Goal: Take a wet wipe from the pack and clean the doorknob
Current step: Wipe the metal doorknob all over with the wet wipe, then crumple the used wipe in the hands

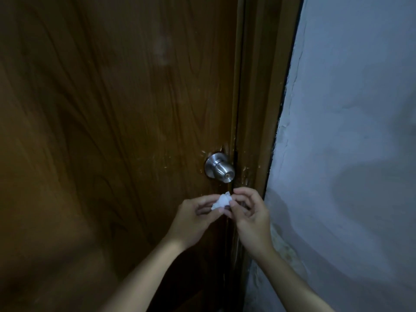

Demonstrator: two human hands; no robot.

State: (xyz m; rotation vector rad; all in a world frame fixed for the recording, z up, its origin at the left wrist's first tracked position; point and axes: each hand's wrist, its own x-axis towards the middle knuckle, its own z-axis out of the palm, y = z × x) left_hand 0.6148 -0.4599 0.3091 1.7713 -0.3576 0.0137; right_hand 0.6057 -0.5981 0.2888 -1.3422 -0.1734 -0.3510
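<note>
A round steel doorknob sits on the right edge of a brown wooden door. Just below it, both my hands meet around a small crumpled white wet wipe. My left hand pinches the wipe from the left with thumb and fingertips. My right hand pinches it from the right, fingers curled. The wipe hangs a short way under the knob and does not touch it. The wipe pack is not in view.
The wooden door frame runs down right of the knob. A rough pale blue-grey wall fills the right side. The light is dim.
</note>
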